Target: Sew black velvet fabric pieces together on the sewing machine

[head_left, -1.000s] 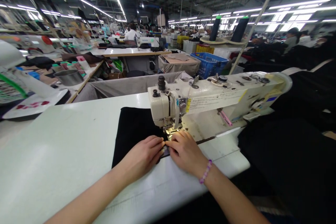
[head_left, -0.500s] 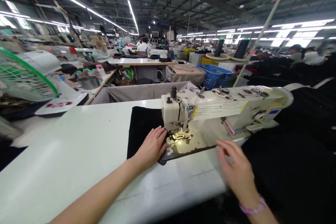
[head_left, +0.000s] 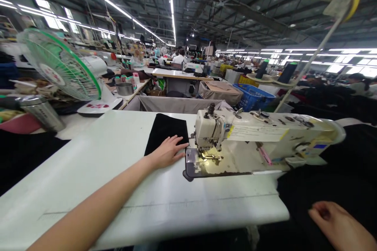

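My left hand (head_left: pixel 169 152) rests, fingers loose, on the black fabric panel (head_left: pixel 166 128) left of the sewing machine (head_left: pixel 250 126), out from under its needle; what's stitched or left, I can't tell. My right hand (head_left: pixel 338 224) curls over black cloth (head_left: pixel 321 178), grip unclear.

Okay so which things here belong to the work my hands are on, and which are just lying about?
Part of the work:
- black cloth, under your left hand
- sewing machine, beside it
- white table

Seemingly just lying about:
- fan
- flask
- pot
- blue basket
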### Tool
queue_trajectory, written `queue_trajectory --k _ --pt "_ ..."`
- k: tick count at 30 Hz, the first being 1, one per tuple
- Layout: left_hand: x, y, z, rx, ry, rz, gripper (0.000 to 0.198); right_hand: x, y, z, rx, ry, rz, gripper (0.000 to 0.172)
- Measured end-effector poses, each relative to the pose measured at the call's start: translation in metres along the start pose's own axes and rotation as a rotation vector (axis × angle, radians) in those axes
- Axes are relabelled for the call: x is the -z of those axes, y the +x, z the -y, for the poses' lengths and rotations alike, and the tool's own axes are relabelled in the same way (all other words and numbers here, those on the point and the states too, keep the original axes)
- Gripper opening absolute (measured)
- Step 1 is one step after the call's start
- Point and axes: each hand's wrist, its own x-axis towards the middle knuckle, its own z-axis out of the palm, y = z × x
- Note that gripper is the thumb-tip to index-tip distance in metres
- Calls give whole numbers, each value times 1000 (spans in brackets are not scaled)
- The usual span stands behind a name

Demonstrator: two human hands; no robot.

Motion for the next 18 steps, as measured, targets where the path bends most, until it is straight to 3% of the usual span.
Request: queue_trajectory --k 3,6,8,9,10,11,13,15,17,18 --pt "8 -2 -12 -7 23 -23 41 14 2 11 -186 110 40 26" --pt "9 -7 -43 -54 20 -61 31 32 -8 24 -370 237 -144 29" --pt "7 -14 -75 -127 -10 -61 30 41 -27 46 -311 335 -261 29" --pt "6 -19 -92 -172 -54 -71 31 43 -38 62 -227 403 -252 29" --pt "6 -25 -110 -218 -121 -89 35 43 -50 82 -128 492 -186 26" --pt "7 -30 -128 -260 -207 -112 44 41 -60 103 -39 580 -41 22" --pt "12 -37 -158 -316 -413 -161 78 31 -76 145 58 752 337 14" --pt "20 -39 -179 -309 -600 -187 90 19 -85 177 65 930 696 9" --pt "31 -35 -190 -261 -759 -169 53 9 -89 195 35 1103 952 10" --pt "37 -32 -191 -212 -830 -167 27 7 -91 200 13 1193 998 12"
